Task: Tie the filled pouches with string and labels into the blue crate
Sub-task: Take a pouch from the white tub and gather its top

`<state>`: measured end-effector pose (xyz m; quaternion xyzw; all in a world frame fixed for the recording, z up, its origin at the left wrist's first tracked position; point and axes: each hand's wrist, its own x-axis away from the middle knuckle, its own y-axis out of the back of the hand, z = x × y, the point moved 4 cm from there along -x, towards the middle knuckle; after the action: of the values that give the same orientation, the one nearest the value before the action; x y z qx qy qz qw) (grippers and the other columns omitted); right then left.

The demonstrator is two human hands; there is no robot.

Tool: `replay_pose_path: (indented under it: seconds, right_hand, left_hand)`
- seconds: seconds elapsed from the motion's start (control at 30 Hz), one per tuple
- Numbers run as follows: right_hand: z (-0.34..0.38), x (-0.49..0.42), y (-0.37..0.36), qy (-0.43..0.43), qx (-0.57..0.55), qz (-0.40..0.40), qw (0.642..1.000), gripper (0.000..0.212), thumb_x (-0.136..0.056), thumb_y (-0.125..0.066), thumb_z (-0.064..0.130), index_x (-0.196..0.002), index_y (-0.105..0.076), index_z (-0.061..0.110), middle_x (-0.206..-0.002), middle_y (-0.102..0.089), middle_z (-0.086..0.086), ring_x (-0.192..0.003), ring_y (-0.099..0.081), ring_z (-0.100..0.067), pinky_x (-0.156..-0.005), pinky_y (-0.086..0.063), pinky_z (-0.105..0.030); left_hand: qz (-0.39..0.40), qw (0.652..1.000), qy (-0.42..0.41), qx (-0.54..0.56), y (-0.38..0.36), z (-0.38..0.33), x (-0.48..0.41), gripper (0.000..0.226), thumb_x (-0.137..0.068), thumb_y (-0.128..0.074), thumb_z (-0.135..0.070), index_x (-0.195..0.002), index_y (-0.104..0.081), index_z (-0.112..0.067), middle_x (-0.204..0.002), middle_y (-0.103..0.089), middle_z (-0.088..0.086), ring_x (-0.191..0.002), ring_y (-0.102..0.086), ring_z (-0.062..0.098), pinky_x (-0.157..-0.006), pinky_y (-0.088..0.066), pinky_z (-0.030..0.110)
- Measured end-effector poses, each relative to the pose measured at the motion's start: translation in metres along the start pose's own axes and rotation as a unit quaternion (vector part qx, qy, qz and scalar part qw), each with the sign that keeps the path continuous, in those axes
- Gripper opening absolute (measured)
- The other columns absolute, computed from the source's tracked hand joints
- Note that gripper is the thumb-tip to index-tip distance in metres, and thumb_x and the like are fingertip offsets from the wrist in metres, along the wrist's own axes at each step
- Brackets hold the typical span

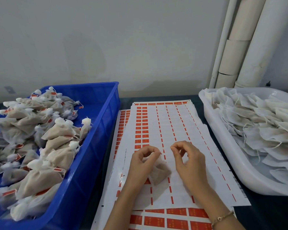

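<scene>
Left hand (143, 161): fingers curled round the gathered neck of one filled pouch (160, 173), whose brownish body hangs below and to the right of the palm, just over the paper.

Well left of the grip: blue crate (106, 103), heaped with tied pouches (56, 130), white necks bunched, small red labels showing among them.

Under both hands: label sheets (173, 123), white, several overlapping, printed with columns of red rectangles. Many positions on the top sheet are bare, with only thin red strips left.

Just right of the grip: right hand (189, 161), apart from the pouch, thumb and forefinger tips pinched together and raised, other fingers loosely curled. Whether string lies in the pinch cannot be told. Thin bracelet (223, 216) on that wrist.

Well right of the grip: white tub (223, 146), holding a pile of flat, untied pouches (256, 123) with loose strings trailing.

Beyond the tub, against the wall: pale pipes (249, 47), upright.
</scene>
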<state>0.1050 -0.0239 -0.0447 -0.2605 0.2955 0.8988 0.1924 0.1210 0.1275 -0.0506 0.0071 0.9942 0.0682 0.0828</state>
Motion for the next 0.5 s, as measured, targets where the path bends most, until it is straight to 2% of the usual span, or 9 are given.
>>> replay_pose_path:
  seconds: [0.1,0.27,0.37,0.43,0.5]
  right_hand:
    - [-0.003,-0.002,0.001,-0.013,0.011,-0.011,1.000,0.008,-0.085,-0.066,0.019,-0.090,-0.062,0.024,-0.085,-0.063,0.012,-0.074,-0.058,-0.010,-0.069,-0.051,-0.022]
    - [-0.006,-0.007,0.012,-0.030,0.030,-0.052,0.998,0.009,-0.087,-0.065,0.017,-0.089,-0.060,0.024,-0.082,-0.061,0.013,-0.072,-0.057,-0.011,-0.072,-0.039,-0.015]
    - [-0.006,-0.008,0.015,-0.037,0.023,-0.061,0.997,0.008,-0.088,-0.064,0.015,-0.089,-0.060,0.021,-0.082,-0.061,0.011,-0.073,-0.057,-0.011,-0.073,-0.043,-0.020]
    - [-0.004,-0.008,0.015,-0.044,-0.017,-0.056,0.997,0.006,-0.089,-0.062,0.015,-0.087,-0.060,0.021,-0.081,-0.061,0.014,-0.078,-0.058,-0.006,-0.073,-0.045,-0.013]
    - [-0.005,-0.009,0.016,-0.059,-0.074,-0.050,0.994,0.007,-0.091,-0.059,0.017,-0.087,-0.059,0.023,-0.081,-0.061,0.018,-0.082,-0.058,0.001,-0.073,-0.044,-0.006]
  left_hand:
    - [-0.022,1.000,0.013,0.003,0.001,0.001,0.001,0.008,-0.090,-0.061,-0.022,-0.084,-0.066,-0.022,-0.083,-0.067,-0.015,-0.088,-0.061,0.003,-0.064,-0.047,0.007]
    - [-0.021,1.000,0.017,0.006,0.001,-0.001,-0.001,0.008,-0.091,-0.060,-0.024,-0.086,-0.066,-0.022,-0.085,-0.069,-0.010,-0.088,-0.064,0.013,-0.070,-0.051,0.015]
    - [-0.010,1.000,0.015,0.008,-0.001,-0.003,0.000,0.012,-0.093,-0.057,-0.024,-0.087,-0.066,-0.018,-0.086,-0.070,-0.005,-0.089,-0.065,0.018,-0.071,-0.052,0.016]
    - [0.037,0.998,0.015,0.039,-0.004,-0.003,-0.002,0.019,-0.093,-0.053,-0.030,-0.092,-0.064,-0.015,-0.089,-0.072,-0.003,-0.091,-0.067,0.018,-0.071,-0.052,0.013]
    - [0.140,0.981,0.050,0.125,-0.008,-0.010,0.001,0.019,-0.090,-0.055,-0.037,-0.098,-0.066,-0.024,-0.096,-0.072,-0.008,-0.097,-0.066,0.014,-0.073,-0.052,0.014]
